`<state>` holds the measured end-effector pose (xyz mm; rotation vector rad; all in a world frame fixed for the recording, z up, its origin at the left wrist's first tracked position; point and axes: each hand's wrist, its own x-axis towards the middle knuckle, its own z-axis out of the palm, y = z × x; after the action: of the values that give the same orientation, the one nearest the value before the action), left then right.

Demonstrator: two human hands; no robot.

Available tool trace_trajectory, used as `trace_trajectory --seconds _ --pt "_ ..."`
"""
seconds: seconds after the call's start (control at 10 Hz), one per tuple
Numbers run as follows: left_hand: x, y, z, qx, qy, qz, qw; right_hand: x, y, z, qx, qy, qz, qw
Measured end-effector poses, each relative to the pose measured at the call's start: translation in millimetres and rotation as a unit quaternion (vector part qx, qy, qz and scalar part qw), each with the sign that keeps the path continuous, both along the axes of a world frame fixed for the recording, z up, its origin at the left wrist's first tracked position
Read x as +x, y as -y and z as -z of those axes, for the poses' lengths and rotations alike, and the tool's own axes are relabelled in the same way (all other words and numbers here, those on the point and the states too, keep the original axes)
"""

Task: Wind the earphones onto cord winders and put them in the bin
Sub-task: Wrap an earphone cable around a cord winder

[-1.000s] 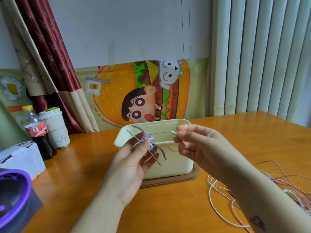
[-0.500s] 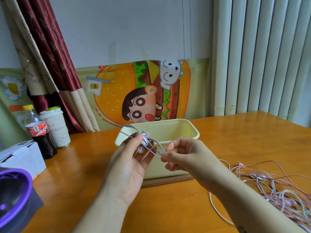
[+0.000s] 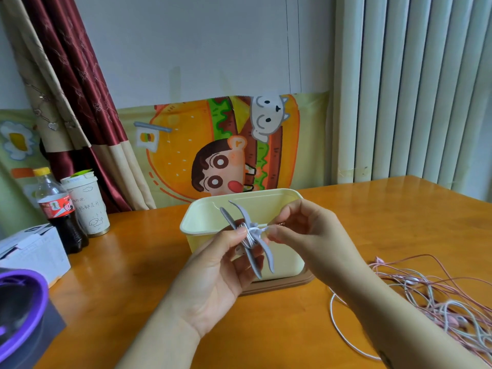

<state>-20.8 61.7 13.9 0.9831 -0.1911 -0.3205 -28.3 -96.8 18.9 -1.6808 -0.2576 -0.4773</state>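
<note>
My left hand (image 3: 213, 272) grips a grey cord winder (image 3: 249, 238) with long curved prongs, held in front of the cream bin (image 3: 202, 222). White earphone cord is wrapped round the winder's middle. My right hand (image 3: 306, 230) pinches the end of that cord right beside the winder's centre. The bin stands on a brown lid (image 3: 279, 286) on the table. A tangle of pink and white earphones (image 3: 431, 296) lies on the table to the right, partly hidden by my right forearm.
A cola bottle (image 3: 57, 211) and a paper cup (image 3: 87, 203) stand at the far left by the curtain. A white box (image 3: 34, 251) and a purple-rimmed object (image 3: 18, 310) sit at the left edge. The wooden table (image 3: 119, 275) stretches around the bin.
My right hand has moved up and in with the cord end, from below the winder to its centre. The winder has turned in my left hand. The loose cord length is now wound up.
</note>
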Motion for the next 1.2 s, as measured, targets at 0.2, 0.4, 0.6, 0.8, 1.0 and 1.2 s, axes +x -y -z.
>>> trace_trajectory --seconds 0.2,0.4,0.6,0.8,1.0,1.2 --pt "-2.8 -0.9 -0.3 0.03 0.029 0.005 0.999 -12.2 -5.6 -10.5 -0.127 0.093 0.058 0.986" --pt "1.7 -2.5 1.3 0.047 0.067 -0.012 0.997 -14.2 -12.4 -3.3 -0.19 0.177 0.088 0.962" --pt "3.8 -3.5 2.5 0.079 0.104 -0.054 0.99 -11.6 -17.2 -0.3 -0.192 0.174 0.092 0.961" --pt "5.3 -3.2 7.5 0.1 0.114 -0.089 0.984 -11.0 -21.2 4.6 -0.157 0.175 0.078 0.969" --pt "2.7 -0.2 8.3 0.097 0.104 -0.097 0.985 -7.2 -23.3 14.4 -0.17 0.2 0.091 0.961" --pt "3.8 -2.4 7.5 0.084 0.087 -0.085 0.989 -7.4 -23.0 18.1 -0.192 0.219 0.078 0.953"
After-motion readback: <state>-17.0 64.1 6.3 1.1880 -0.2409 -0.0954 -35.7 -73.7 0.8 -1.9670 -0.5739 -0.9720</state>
